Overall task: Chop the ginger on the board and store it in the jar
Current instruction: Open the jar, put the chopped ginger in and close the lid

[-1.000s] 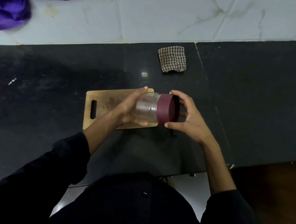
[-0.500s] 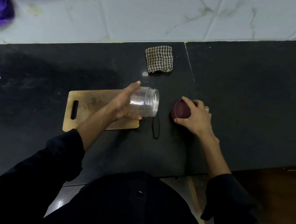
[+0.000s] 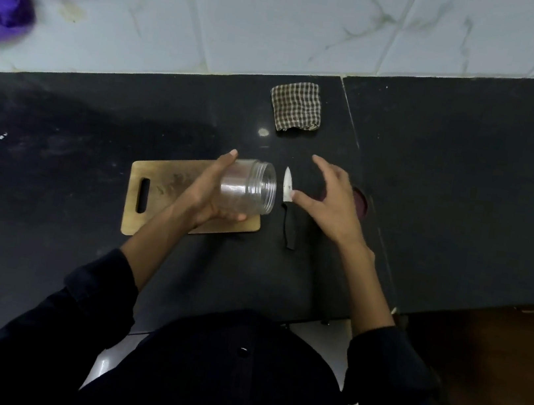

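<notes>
jar (image 3: 249, 188) tipped sideways mid-frame, gripped in my left hand (image 3: 204, 193) | right hand (image 3: 333, 200) spread, fingers apart, above knife (image 3: 287, 205) | lid (image 3: 360, 202) on tabletop (image 3: 467, 197)

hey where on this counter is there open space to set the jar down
The dark counter left of the cutting board is bare, as is the stretch right of the lid. It is crowded between the board and the lid: the knife lies there under the right hand. The left hand holds the jar.
</notes>
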`<state>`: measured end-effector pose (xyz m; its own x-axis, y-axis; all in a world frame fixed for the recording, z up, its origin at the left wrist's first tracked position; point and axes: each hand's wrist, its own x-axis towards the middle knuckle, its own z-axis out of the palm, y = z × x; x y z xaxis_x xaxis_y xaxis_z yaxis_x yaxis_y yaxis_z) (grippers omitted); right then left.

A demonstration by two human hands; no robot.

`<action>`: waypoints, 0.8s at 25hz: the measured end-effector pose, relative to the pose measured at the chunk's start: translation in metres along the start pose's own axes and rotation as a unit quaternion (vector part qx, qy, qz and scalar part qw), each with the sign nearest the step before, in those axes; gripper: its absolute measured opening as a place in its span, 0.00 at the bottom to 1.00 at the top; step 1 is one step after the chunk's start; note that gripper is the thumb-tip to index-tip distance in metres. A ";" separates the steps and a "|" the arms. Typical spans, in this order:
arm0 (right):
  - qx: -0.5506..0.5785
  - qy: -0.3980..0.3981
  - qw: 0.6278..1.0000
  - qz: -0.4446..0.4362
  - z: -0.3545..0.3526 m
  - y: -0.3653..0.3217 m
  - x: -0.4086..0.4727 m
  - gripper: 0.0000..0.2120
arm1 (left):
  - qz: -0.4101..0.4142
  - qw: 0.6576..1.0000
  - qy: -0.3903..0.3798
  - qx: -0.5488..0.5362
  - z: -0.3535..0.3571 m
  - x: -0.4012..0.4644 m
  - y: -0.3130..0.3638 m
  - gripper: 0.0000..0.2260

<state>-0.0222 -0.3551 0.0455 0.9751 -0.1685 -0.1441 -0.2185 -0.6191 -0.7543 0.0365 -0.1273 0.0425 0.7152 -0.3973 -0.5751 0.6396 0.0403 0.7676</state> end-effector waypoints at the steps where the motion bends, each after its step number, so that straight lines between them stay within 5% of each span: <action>1: 0.061 -0.035 0.997 -0.017 0.011 -0.016 -0.004 0.39 | 0.006 1.000 -0.017 -0.010 -0.008 -0.004 -0.002 0.27; 5: 0.142 -0.154 0.977 -0.034 0.066 -0.063 -0.011 0.48 | 0.020 0.997 -0.040 -0.071 -0.047 -0.025 -0.005 0.25; 12: 0.087 -0.113 0.987 -0.074 0.130 -0.111 -0.005 0.47 | 0.083 0.992 -0.037 -0.090 -0.121 -0.049 -0.010 0.27; 15: 0.021 -0.110 0.990 -0.085 0.148 -0.126 0.005 0.44 | 0.113 0.992 0.008 -0.060 -0.147 -0.058 -0.015 0.19; 17: -0.003 -0.105 0.991 -0.080 0.155 -0.134 0.011 0.44 | 0.145 0.989 0.009 0.028 -0.162 -0.061 -0.018 0.18; 20: -0.074 -0.101 0.988 -0.093 0.162 -0.143 0.016 0.46 | 0.214 0.946 0.042 0.241 -0.170 -0.056 -0.027 0.36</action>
<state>0.0310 -0.1453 0.0470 0.9832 0.1064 -0.1485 -0.0233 -0.7334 -0.6794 0.0272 0.0502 0.0059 0.9121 -0.3645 -0.1878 0.0988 -0.2492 0.9634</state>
